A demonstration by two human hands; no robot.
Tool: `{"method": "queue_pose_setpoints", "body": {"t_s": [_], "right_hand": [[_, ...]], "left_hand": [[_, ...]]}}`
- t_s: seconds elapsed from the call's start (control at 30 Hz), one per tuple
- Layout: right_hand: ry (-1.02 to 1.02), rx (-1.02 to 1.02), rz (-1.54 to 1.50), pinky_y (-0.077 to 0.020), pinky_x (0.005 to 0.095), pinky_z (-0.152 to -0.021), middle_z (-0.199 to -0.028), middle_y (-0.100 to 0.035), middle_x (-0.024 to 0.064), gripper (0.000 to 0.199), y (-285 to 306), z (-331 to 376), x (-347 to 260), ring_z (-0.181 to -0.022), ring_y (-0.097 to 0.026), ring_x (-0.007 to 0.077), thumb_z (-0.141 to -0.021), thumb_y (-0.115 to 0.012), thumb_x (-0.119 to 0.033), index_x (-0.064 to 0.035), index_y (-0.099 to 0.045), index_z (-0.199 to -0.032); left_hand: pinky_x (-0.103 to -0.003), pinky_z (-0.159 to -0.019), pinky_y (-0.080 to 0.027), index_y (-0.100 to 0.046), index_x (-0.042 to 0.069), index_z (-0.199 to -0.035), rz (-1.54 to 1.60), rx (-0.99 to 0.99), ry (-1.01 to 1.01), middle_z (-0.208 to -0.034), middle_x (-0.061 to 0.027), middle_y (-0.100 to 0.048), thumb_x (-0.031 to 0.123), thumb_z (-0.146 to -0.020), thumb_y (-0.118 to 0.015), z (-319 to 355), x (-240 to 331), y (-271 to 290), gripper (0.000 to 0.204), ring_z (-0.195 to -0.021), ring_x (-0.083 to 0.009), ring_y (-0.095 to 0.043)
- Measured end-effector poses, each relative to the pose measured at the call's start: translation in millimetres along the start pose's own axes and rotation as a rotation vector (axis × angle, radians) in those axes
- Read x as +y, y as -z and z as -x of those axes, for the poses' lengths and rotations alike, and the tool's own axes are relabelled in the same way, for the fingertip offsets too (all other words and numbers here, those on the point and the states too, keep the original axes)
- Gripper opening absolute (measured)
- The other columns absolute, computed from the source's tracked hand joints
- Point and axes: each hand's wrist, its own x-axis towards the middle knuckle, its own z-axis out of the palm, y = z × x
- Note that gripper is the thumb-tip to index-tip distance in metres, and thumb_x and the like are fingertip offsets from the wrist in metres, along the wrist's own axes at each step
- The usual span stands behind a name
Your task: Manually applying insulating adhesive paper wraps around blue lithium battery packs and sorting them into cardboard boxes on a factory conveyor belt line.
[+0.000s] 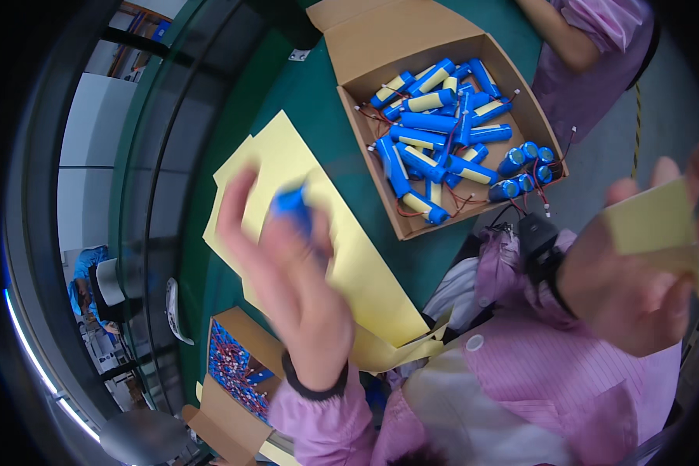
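Motion blur smears the blue cell (293, 206) between left-hand fingers (245, 225)

The left hand (287, 279) is raised over the green desk (303, 101), blurred, with a blue cylindrical battery cell (293, 208) pinched in its fingers above a stack of yellow paper sheets (349, 256). The right hand (637, 272) holds a small yellow slip (651, 224) between fingers and thumb — well apart from the left. Beyond the sheets stands an open cardboard box (396, 46) of blue cells with yellow labels and red wires; a second box (233, 365) of cells sits near the left forearm — another person's pink sleeve (606, 23) shows at top right.
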Motion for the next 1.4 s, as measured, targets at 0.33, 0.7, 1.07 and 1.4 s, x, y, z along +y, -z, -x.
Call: {"method": "queue_pose_setpoints", "body": {"t_s": [0.33,0.7,1.07,1.4], "right_hand": [[-0.060,0.140,0.249,-0.0469,0.0471,-0.079,-0.140,-0.024,0.0268,0.077,61.3,-20.1,-7.7,-0.092,-0.045,0.0279,-0.076,-0.051,-0.028,0.0037,-0.021,-0.140],[-0.218,0.154,0.389,-0.0428,0.0377,-0.076,-0.138,-0.025,0.0275,0.074,49.4,-14.5,4.2,-0.091,-0.044,0.0257,-0.073,-0.051,-0.024,0.0032,-0.026,-0.137],[-0.381,-0.558,-0.225,-0.0449,0.0238,-0.063,-0.133,-0.029,0.0222,0.079,-50.6,39.4,51.9,-0.070,-0.044,0.0128,-0.070,-0.060,-0.009,-0.0003,-0.024,-0.139],[-0.598,-0.836,0.040,-0.0462,0.0204,-0.063,-0.130,-0.033,0.0197,0.079,-116.6,72.7,34.8,-0.063,-0.046,0.0097,-0.066,-0.062,-0.001,0.0002,-0.024,-0.136]], "left_hand": [[-0.027,-0.070,-0.049,-0.040,0.000,-0.131,-0.051,-0.655,-0.195,-0.091,-0.0089,-0.061,0.006,-0.079,-0.070,-58.1,-20.5,-126.9,0.060,-0.081,-0.0129,-0.058],[-0.038,-0.076,-0.048,-0.023,-0.012,-0.136,-0.307,-0.796,-0.163,-0.095,-0.0252,-0.061,0.003,-0.084,-0.050,-26.5,-1.1,-96.8,0.061,-0.086,-0.0379,-0.061],[-0.022,-0.070,-0.045,-0.057,-0.004,-0.110,-0.688,0.542,0.165,-0.086,-0.0075,-0.064,0.010,-0.093,-0.054,117.5,24.5,193.0,0.022,-0.080,-0.0102,-0.059],[-0.038,-0.070,-0.046,-0.061,0.002,-0.092,-1.297,0.463,0.366,-0.083,-0.0109,-0.062,0.014,-0.074,-0.072,173.8,-55.3,238.6,0.024,-0.081,-0.0279,-0.058]]}}
